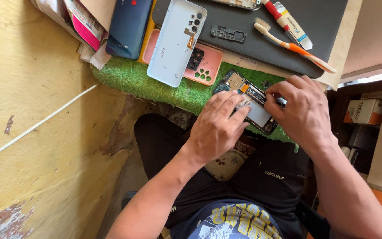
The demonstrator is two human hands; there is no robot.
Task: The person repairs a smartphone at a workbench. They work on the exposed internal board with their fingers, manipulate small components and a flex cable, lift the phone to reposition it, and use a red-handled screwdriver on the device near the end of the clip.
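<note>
Left hand pressing opened phone; right hand touching its right edge.

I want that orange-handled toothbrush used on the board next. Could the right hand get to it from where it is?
Probably yes. The right hand rests on the opened phone, and the toothbrush lies on the dark mat just beyond it, uncovered, with nothing lying between.

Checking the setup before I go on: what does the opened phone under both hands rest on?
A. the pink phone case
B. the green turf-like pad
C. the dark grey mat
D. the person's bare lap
B: the opened phone, its circuit board exposed, lies on the green turf-like pad, with the left hand pressing on it and the right hand at its far edge.
</note>
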